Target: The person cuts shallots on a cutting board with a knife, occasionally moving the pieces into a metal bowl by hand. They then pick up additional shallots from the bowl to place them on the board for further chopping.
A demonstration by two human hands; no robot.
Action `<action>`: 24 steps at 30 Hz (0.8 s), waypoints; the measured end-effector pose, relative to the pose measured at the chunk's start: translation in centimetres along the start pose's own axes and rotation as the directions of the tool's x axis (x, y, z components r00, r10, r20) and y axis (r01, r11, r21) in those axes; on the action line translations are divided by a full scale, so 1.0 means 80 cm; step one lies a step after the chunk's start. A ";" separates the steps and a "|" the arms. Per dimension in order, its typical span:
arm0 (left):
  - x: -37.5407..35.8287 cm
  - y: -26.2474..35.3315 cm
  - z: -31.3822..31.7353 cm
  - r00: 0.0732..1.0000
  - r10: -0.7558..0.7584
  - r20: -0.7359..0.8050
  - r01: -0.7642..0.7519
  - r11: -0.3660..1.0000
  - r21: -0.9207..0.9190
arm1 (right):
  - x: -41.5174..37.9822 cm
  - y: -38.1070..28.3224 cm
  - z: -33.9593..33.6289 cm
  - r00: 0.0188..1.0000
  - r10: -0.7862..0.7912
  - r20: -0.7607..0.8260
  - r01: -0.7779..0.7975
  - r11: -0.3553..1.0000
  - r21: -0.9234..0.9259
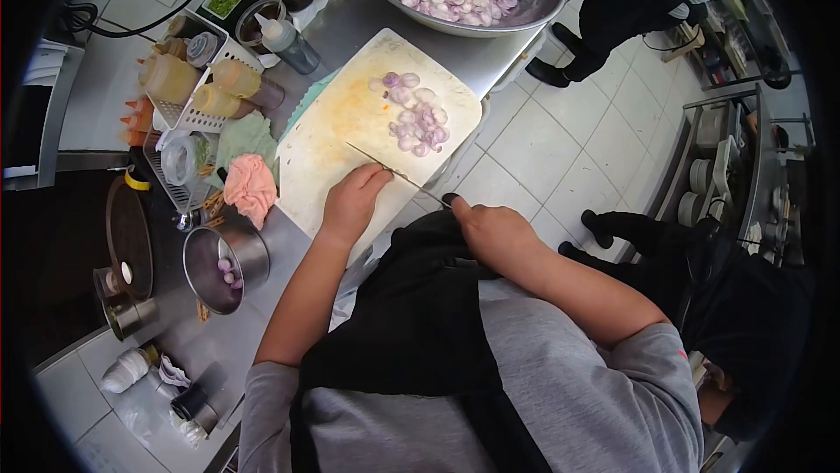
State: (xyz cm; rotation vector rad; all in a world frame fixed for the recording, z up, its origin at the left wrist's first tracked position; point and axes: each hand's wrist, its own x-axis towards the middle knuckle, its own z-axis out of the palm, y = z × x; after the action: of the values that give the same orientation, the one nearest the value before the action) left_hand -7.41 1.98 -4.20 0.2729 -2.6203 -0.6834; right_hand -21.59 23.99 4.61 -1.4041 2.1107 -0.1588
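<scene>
My right hand is closed round the dark handle of a kitchen knife. Its thin blade slants across the near part of a white cutting board. Against the blade, my left hand has its fingers bunched together; whatever they pinch is hidden. Sliced shallots lie in a loose pile on the board, beyond the knife. At the far end of the counter, a large steel bowl holds many more slices. A steel pot to my left contains several whole peeled shallots.
Left of the board are a pink cloth, a green cloth and a white basket of sauce bottles. A squeeze bottle stands farther back. Two other people are on the right, by metal shelving.
</scene>
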 end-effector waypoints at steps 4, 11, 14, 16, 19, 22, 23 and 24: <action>0.001 -0.004 0.002 0.999 0.044 -0.025 -0.044 0.999 -0.003 | 0.025 -0.005 0.011 0.998 0.059 0.028 -0.060 0.998 0.007; -0.001 -0.002 0.003 0.996 0.069 -0.058 -0.067 0.997 0.033 | 0.030 -0.005 0.022 1.000 -0.002 -0.019 0.002 1.000 -0.009; -0.002 -0.003 0.005 0.994 0.077 -0.081 -0.072 0.995 0.066 | 0.025 -0.005 0.011 1.000 -0.019 -0.025 0.018 1.000 -0.023; -0.003 -0.002 0.004 0.994 0.072 -0.086 -0.065 0.994 0.086 | 0.021 -0.009 0.010 1.000 -0.023 -0.003 0.023 1.000 -0.010; -0.005 -0.003 0.005 0.997 0.047 -0.065 -0.043 0.997 0.059 | 0.028 -0.013 0.022 0.999 0.016 -0.039 -0.015 0.999 0.030; -0.005 -0.004 0.006 0.996 0.054 -0.071 -0.049 0.996 0.068 | 0.034 -0.016 0.013 0.999 0.003 -0.051 -0.003 1.000 -0.001; -0.005 -0.005 0.006 0.996 0.055 -0.071 -0.050 0.996 0.069 | 0.025 -0.018 0.008 0.999 0.012 -0.033 -0.011 1.000 0.014; -0.004 -0.005 0.007 0.993 0.076 -0.087 -0.068 0.993 0.097 | 0.021 -0.020 0.004 1.000 0.019 -0.014 -0.019 0.999 0.026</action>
State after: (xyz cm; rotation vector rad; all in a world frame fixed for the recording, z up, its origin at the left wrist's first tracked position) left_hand -7.35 1.92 -4.93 0.2298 -2.5657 -0.5129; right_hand -20.61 21.91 4.32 -1.3712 2.1254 -0.1882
